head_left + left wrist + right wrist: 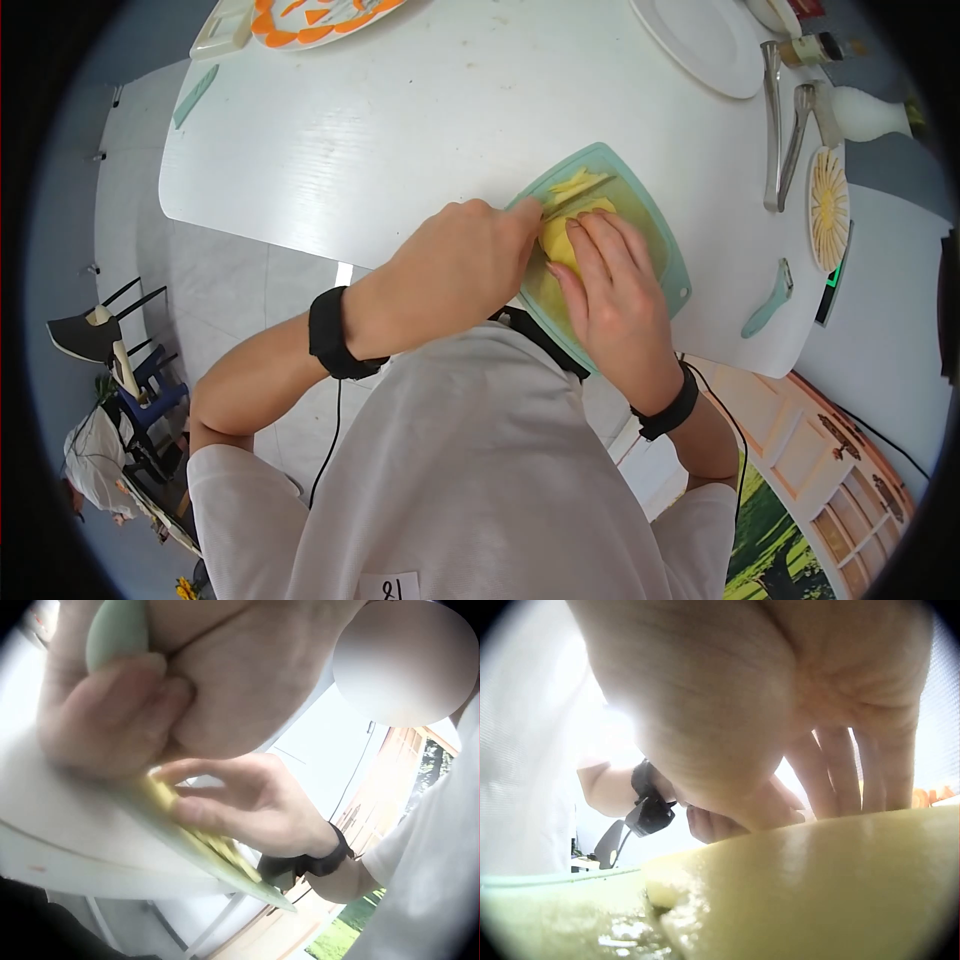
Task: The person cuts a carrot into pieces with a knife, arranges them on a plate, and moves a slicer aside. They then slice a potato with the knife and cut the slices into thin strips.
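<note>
A peeled yellow vegetable, potato-like, lies on a green-rimmed cutting board near the table's front edge. My left hand grips a knife whose pale green handle shows in the left wrist view. In the head view its blade lies along the far side of the vegetable, partly hidden by my fingers. My right hand holds the vegetable down with fingers bent over its top. Thin cut yellow strips lie beyond the blade. The vegetable's wet, smooth side fills the lower right wrist view.
Right of the board lie a green-handled peeler, metal tongs and a dish of fanned yellow strips. A white plate and a plate of orange slices stand at the back. A green-handled tool lies far left.
</note>
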`<action>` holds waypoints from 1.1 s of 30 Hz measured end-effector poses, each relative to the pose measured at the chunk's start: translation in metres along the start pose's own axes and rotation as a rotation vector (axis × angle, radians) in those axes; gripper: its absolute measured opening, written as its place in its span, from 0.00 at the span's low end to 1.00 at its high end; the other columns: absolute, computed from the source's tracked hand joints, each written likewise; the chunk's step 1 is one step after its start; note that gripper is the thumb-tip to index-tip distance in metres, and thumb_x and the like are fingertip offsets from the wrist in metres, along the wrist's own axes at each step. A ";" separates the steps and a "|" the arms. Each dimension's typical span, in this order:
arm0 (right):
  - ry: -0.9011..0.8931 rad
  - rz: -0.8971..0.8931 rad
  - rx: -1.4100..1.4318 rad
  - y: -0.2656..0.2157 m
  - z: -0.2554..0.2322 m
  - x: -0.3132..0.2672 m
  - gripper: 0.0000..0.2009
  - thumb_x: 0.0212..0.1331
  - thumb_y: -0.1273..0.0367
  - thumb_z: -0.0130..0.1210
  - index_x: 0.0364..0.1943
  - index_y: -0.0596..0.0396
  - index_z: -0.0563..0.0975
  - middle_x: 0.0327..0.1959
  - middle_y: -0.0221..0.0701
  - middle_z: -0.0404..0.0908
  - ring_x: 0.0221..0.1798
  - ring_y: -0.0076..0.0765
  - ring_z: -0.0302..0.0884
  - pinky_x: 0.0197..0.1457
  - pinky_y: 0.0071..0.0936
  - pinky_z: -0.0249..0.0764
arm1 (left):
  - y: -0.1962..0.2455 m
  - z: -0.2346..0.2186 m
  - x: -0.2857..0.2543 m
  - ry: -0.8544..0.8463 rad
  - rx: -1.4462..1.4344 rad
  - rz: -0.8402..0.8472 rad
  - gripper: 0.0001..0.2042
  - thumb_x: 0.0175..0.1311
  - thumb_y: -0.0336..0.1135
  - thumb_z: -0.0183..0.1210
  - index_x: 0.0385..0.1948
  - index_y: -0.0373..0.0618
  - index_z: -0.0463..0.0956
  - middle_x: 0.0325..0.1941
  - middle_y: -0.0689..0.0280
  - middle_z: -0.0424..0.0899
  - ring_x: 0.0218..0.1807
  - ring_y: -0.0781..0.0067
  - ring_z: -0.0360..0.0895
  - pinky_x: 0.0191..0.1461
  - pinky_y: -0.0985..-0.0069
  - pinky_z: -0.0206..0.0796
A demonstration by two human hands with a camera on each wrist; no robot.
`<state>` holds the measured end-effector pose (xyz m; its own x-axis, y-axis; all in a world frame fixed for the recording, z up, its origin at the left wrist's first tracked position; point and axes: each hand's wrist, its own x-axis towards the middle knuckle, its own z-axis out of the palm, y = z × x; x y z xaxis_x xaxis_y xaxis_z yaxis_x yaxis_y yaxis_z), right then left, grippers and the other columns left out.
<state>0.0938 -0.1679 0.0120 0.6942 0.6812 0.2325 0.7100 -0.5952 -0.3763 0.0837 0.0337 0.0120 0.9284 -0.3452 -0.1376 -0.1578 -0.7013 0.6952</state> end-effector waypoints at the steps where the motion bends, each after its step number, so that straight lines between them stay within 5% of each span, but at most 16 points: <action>1: 0.004 0.003 0.001 0.000 0.000 0.000 0.21 0.56 0.75 0.66 0.52 0.73 0.76 0.54 0.45 0.74 0.61 0.51 0.72 0.60 0.38 0.77 | 0.002 -0.001 0.000 -0.012 -0.006 -0.036 0.05 0.68 0.26 0.54 0.34 0.36 0.68 0.15 0.49 0.75 0.19 0.43 0.75 0.23 0.55 0.67; 6: 0.011 0.005 0.000 0.001 0.000 -0.001 0.21 0.56 0.74 0.66 0.52 0.73 0.75 0.54 0.45 0.74 0.61 0.51 0.73 0.60 0.38 0.77 | 0.007 -0.001 -0.005 -0.060 0.078 -0.112 0.05 0.68 0.27 0.54 0.35 0.37 0.68 0.15 0.49 0.75 0.20 0.43 0.76 0.23 0.55 0.67; 9: 0.011 0.006 -0.002 0.001 0.001 -0.002 0.21 0.56 0.74 0.66 0.52 0.73 0.75 0.54 0.45 0.74 0.61 0.50 0.72 0.60 0.38 0.77 | 0.011 0.000 -0.013 -0.085 0.194 -0.071 0.09 0.58 0.23 0.56 0.36 0.35 0.66 0.14 0.51 0.76 0.19 0.49 0.79 0.22 0.61 0.71; 12: 0.008 0.005 -0.003 0.000 0.001 -0.001 0.21 0.56 0.74 0.66 0.52 0.74 0.75 0.54 0.45 0.74 0.61 0.51 0.73 0.60 0.38 0.77 | 0.011 0.001 -0.020 -0.082 0.196 -0.127 0.06 0.63 0.23 0.53 0.37 0.37 0.66 0.17 0.51 0.77 0.19 0.45 0.76 0.23 0.56 0.68; 21: -0.001 -0.006 -0.023 0.000 0.000 0.000 0.21 0.55 0.74 0.66 0.51 0.74 0.76 0.53 0.45 0.74 0.60 0.51 0.73 0.61 0.37 0.76 | 0.004 0.004 -0.048 -0.037 0.258 -0.099 0.09 0.59 0.19 0.51 0.39 0.37 0.64 0.15 0.55 0.73 0.18 0.48 0.74 0.22 0.58 0.67; 33: 0.005 0.040 -0.004 -0.001 0.000 -0.002 0.21 0.55 0.75 0.66 0.52 0.72 0.76 0.56 0.45 0.74 0.61 0.50 0.73 0.60 0.37 0.76 | 0.022 0.005 -0.016 -0.011 0.230 -0.053 0.09 0.59 0.21 0.54 0.38 0.38 0.65 0.16 0.55 0.77 0.19 0.50 0.77 0.22 0.60 0.69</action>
<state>0.0919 -0.1691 0.0120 0.7224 0.6549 0.2218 0.6824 -0.6235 -0.3815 0.0634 0.0212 0.0260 0.9338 -0.3104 -0.1780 -0.1830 -0.8418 0.5079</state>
